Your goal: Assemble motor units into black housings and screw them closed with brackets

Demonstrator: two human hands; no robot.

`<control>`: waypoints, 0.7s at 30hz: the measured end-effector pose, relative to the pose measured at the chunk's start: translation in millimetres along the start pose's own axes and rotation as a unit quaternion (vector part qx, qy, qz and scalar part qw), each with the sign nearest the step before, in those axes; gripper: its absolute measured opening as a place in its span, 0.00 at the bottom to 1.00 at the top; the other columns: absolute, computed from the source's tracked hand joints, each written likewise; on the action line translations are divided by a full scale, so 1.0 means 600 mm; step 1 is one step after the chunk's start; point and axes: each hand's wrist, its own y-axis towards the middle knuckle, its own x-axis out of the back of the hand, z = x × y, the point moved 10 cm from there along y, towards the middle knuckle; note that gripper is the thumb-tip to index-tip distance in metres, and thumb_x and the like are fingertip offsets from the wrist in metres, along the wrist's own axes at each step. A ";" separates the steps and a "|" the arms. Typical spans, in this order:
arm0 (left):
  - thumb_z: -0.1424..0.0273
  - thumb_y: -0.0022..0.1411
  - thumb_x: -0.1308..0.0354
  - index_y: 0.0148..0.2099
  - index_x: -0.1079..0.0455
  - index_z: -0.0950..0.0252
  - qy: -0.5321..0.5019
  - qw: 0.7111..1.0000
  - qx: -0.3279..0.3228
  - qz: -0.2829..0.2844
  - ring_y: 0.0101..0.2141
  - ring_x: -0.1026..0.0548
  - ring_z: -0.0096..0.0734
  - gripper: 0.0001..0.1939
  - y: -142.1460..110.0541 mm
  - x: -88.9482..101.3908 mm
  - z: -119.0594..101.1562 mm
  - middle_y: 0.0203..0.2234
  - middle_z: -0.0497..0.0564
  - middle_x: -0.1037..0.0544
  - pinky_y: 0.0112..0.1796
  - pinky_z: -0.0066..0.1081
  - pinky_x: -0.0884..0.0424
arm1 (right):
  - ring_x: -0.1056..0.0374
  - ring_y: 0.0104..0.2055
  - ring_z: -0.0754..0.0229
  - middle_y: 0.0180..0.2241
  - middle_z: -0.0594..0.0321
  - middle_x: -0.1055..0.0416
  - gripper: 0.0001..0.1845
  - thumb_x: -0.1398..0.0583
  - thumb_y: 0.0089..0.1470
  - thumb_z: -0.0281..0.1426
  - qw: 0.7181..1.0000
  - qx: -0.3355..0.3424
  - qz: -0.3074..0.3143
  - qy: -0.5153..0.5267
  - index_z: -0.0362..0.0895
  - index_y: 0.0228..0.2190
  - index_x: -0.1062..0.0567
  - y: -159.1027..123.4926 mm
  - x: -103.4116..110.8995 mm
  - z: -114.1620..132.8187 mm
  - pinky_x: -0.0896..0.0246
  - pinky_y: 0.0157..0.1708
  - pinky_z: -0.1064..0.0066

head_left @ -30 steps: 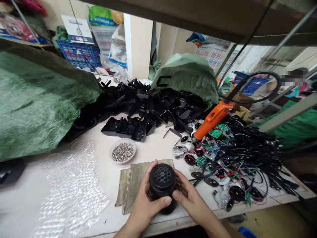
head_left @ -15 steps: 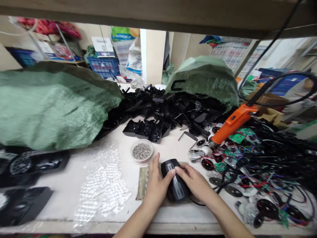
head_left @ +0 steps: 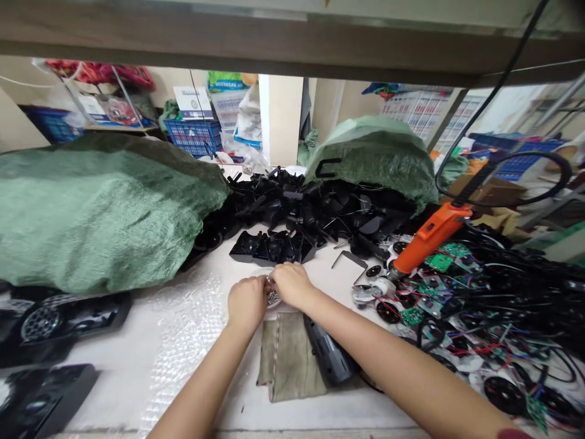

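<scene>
Both my hands meet over a small round bowl of shiny metal screws. My left hand is closed at the bowl's left side, fingertips at the screws. From the right, my right hand reaches over the bowl with its fingers curled in. What either hand's fingers pinch is hidden. A black cylindrical housing with slots lies under my right forearm, untouched by my fingers. It rests at the right edge of a folded olive cloth.
An orange electric screwdriver hangs on a cable at right, over circuit boards and wires. Black plastic parts are heaped behind. Green sacks stand left and back. Bubble wrap lies left; a shelf crosses overhead.
Both hands have left the black housing and moved forward to the screw bowl. The housing now lies at the cloth's right side, and more of the cloth shows.
</scene>
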 end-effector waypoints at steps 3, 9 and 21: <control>0.70 0.63 0.46 0.37 0.28 0.65 -0.021 1.000 -0.003 -0.006 0.39 0.26 0.37 0.06 -0.001 0.002 0.006 0.34 0.51 0.23 0.44 0.41 0.33 | 0.31 0.45 0.57 0.44 0.58 0.29 0.13 0.42 0.59 0.36 0.999 -0.002 -0.012 0.042 0.41 0.43 0.28 -0.001 0.009 -0.014 0.35 0.45 0.57; 0.76 0.60 0.51 0.40 0.27 0.61 -0.178 0.984 -0.010 -0.028 0.41 0.25 0.45 0.12 -0.005 0.025 0.014 0.38 0.55 0.21 0.43 0.40 0.35 | 0.29 0.39 0.61 0.37 0.62 0.26 0.10 0.43 0.60 0.34 0.979 0.014 -0.086 0.183 0.41 0.39 0.27 -0.055 0.068 -0.064 0.33 0.42 0.62; 0.67 0.52 0.40 0.47 0.33 0.66 -0.562 0.820 0.021 0.104 0.28 0.29 0.28 0.19 -0.111 -0.092 -0.085 0.26 0.46 0.26 0.34 0.29 0.32 | 0.31 0.38 0.56 0.33 0.60 0.28 0.10 0.48 0.60 0.31 0.962 -0.080 -0.184 0.184 0.45 0.30 0.28 -0.271 0.033 -0.189 0.37 0.39 0.64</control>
